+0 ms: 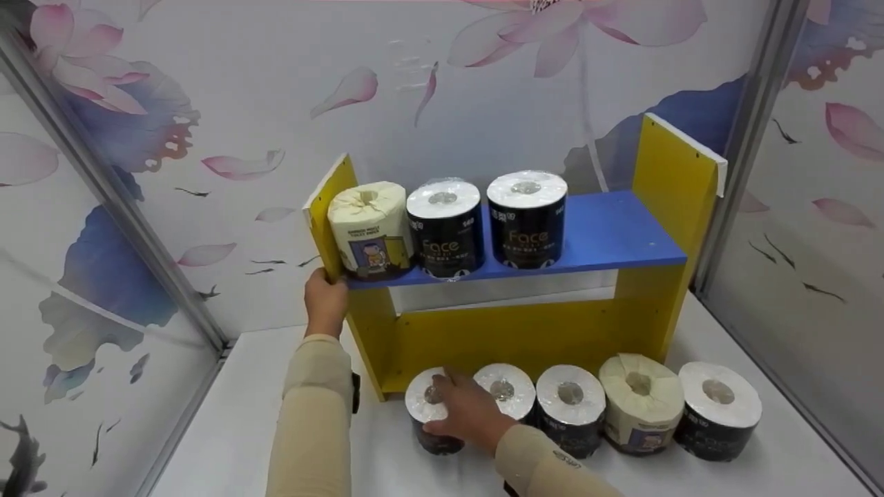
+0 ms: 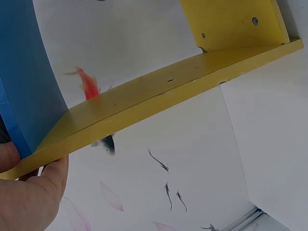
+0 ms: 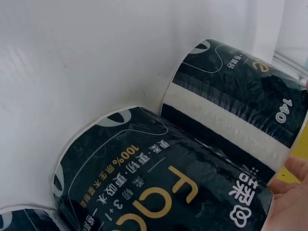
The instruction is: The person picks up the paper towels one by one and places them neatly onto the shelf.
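flower-painted wall panels [image 1: 242,83] enclose a white tabletop [image 1: 228,414], where a yellow-and-blue two-tier shelf unit [image 1: 608,228] stands ahead of both hands. the left hand [image 1: 327,304] grips the flat yellow side panel [image 1: 323,221], thumb and fingers on opposite faces beside the blue board, seemingly to steady the frame. the right hand [image 1: 469,411] spans thumb and fingers round the top of a black-and-white cylindrical toilet roll [image 1: 420,404]; whether its base rests on the tabletop is hard to tell. beyond the right hand, to its right, stand two black-wrapped rolls [image 1: 570,417], a cream paper-wrapped roll [image 1: 642,411] and one last dark-sided roll [image 1: 718,417], all upright, likely for stability.

the upper tier, above the right hand, holds three: a cream cartoon-printed roll [image 1: 371,238] by the left hand, leaning support probably coming from the panel, then two glossy black rolls [image 1: 445,238]. shiny plastic sleeves enclose their white paper.
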`<action>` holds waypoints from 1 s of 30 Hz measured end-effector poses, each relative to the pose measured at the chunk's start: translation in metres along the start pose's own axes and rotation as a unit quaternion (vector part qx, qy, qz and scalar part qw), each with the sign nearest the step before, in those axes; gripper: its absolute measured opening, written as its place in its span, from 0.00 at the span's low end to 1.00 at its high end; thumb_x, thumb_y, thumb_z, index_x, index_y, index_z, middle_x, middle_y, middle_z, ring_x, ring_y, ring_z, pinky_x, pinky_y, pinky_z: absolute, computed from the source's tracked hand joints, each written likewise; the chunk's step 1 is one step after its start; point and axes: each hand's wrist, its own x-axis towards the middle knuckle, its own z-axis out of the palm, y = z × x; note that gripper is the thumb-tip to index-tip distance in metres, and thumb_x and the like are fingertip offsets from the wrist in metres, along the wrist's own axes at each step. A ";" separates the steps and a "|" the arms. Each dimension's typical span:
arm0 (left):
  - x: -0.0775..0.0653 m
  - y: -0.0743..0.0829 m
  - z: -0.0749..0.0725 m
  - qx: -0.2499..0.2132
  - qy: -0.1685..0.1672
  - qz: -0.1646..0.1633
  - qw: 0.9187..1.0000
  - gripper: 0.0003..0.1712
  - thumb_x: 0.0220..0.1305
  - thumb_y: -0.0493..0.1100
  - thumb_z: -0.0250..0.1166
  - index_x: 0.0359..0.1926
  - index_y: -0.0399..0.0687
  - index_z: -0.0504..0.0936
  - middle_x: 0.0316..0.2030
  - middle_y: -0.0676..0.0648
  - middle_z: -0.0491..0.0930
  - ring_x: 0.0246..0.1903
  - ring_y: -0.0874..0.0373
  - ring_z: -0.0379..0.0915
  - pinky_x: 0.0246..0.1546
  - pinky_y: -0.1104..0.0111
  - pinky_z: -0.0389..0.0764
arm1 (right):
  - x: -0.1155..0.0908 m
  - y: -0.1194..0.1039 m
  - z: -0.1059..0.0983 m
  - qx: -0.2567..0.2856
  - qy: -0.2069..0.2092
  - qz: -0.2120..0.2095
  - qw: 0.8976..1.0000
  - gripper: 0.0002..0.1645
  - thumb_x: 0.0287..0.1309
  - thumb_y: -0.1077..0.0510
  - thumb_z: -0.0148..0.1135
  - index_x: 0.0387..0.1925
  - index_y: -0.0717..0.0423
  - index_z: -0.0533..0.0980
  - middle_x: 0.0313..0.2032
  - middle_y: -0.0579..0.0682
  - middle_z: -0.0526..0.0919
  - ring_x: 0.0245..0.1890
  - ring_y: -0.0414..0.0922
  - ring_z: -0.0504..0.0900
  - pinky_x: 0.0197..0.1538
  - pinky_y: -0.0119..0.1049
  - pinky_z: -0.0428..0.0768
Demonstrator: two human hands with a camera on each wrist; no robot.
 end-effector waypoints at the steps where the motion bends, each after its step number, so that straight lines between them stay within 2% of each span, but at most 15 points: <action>1: 0.000 0.000 0.000 0.001 0.002 0.001 1.000 0.22 0.71 0.35 0.48 0.61 0.27 0.65 0.58 0.32 0.69 0.58 0.42 0.65 0.61 0.52 0.66 | 0.001 0.000 0.000 -0.001 -0.002 0.001 1.000 0.50 0.47 0.37 0.72 0.67 0.55 0.66 0.69 0.61 0.61 0.65 0.58 0.66 0.64 0.51 0.68; 6: 0.001 -0.001 0.001 0.004 0.006 0.002 1.000 0.21 0.71 0.35 0.48 0.61 0.28 0.66 0.57 0.32 0.70 0.57 0.42 0.66 0.61 0.53 0.66 | 0.005 -0.001 0.001 0.000 -0.019 0.016 1.000 0.51 0.47 0.37 0.72 0.68 0.54 0.65 0.70 0.59 0.60 0.66 0.56 0.65 0.65 0.51 0.67; 13: -0.001 0.000 0.002 0.011 0.006 0.005 1.000 0.21 0.71 0.35 0.48 0.61 0.28 0.66 0.58 0.33 0.70 0.58 0.43 0.66 0.60 0.53 0.66 | 0.009 -0.001 0.000 -0.037 -0.028 0.000 0.999 0.49 0.46 0.38 0.71 0.66 0.56 0.67 0.69 0.60 0.61 0.68 0.56 0.63 0.64 0.50 0.68; 20: -0.001 0.000 0.001 0.010 0.008 0.001 1.000 0.21 0.71 0.36 0.48 0.61 0.29 0.66 0.58 0.33 0.70 0.58 0.43 0.66 0.60 0.53 0.66 | 0.013 -0.006 -0.002 -0.035 -0.043 0.019 0.998 0.50 0.44 0.38 0.72 0.67 0.53 0.67 0.69 0.59 0.60 0.67 0.56 0.64 0.65 0.51 0.66; 25: 0.001 -0.002 0.002 0.009 0.015 0.009 1.000 0.20 0.70 0.35 0.48 0.59 0.27 0.67 0.56 0.31 0.71 0.56 0.42 0.67 0.60 0.52 0.67 | 0.015 -0.007 -0.001 -0.029 -0.054 0.028 0.998 0.51 0.44 0.38 0.72 0.67 0.52 0.65 0.71 0.60 0.58 0.69 0.58 0.60 0.67 0.52 0.63; 30: 0.000 -0.002 0.002 0.009 0.018 0.008 1.000 0.20 0.70 0.34 0.48 0.59 0.27 0.67 0.56 0.31 0.71 0.57 0.40 0.67 0.60 0.52 0.67 | 0.017 -0.009 0.001 -0.018 -0.055 0.031 0.998 0.49 0.43 0.39 0.72 0.66 0.53 0.67 0.69 0.60 0.61 0.68 0.57 0.62 0.67 0.51 0.63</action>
